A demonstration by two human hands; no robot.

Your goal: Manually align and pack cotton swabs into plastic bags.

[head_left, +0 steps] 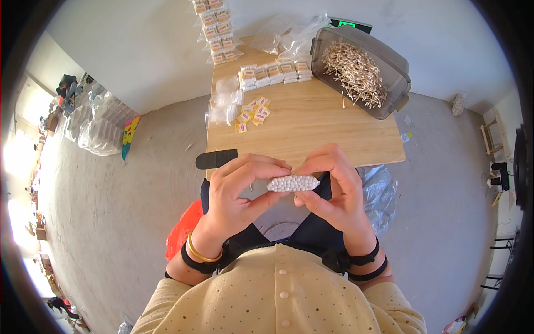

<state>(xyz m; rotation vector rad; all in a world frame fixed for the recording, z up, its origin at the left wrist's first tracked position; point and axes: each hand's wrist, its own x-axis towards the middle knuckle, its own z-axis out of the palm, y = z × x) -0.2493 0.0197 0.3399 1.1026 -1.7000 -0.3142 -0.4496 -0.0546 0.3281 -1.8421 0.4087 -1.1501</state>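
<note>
Between my hands, over my lap at the table's near edge, is a flat bundle of cotton swabs [293, 183], its white tips facing up toward me. My left hand [243, 186] pinches the bundle's left end with thumb and fingers. At the other end my right hand [336, 189] grips it the same way. Whether a bag wraps the bundle, I cannot tell. Loose cotton swabs [359, 72] lie heaped in a grey plastic bin [397, 75] tilted on its side at the table's far right. Small yellow and white labels [255, 111] lie scattered on the wooden table [311, 125].
Clear plastic bags [225, 100] are piled at the table's left. Packed swab packets [275, 73] stand in a row behind, with a taller stack of bagged packets [217, 30] farther back. A dark flat strip [217, 159] lies at the near left edge. A red bag [184, 228] is beside my leg.
</note>
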